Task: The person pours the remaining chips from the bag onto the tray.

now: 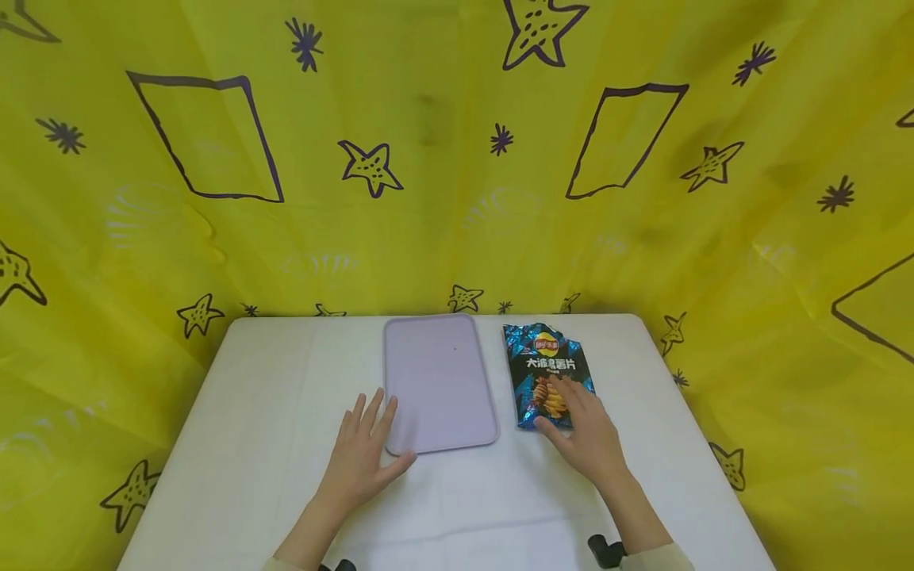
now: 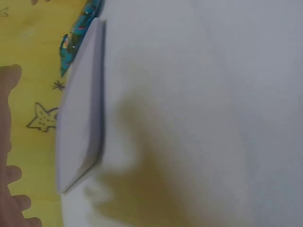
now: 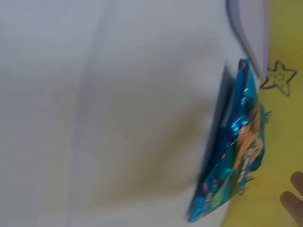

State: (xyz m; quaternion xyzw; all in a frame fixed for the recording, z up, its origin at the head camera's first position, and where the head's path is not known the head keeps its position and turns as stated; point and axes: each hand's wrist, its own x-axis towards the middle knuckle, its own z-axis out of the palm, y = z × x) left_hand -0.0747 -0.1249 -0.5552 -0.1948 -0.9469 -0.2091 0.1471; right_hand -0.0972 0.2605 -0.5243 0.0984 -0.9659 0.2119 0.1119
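Observation:
A blue and black bag of potato chips (image 1: 531, 392) lies on the right part of the white table, its top edge uneven. Over the lower right part of the bag is my right hand (image 1: 591, 436), fingers spread and holding nothing; the wrist view shows it raised above the table. To the left of the bag lies a flat lilac tray (image 1: 439, 381) with a low rim. My left hand (image 1: 360, 464), fingers spread and holding nothing, overlaps the tray's lower left corner. In the right wrist view the chip bag (image 3: 236, 146) appears from the side, with fingertips (image 3: 292, 203) apart from it.
A white cloth covers the table (image 1: 278, 412). Yellow fabric (image 1: 428, 238) printed with stars and frames hangs behind the table and along both sides. A black object (image 1: 605, 551) shows by the right wrist, and another by the left.

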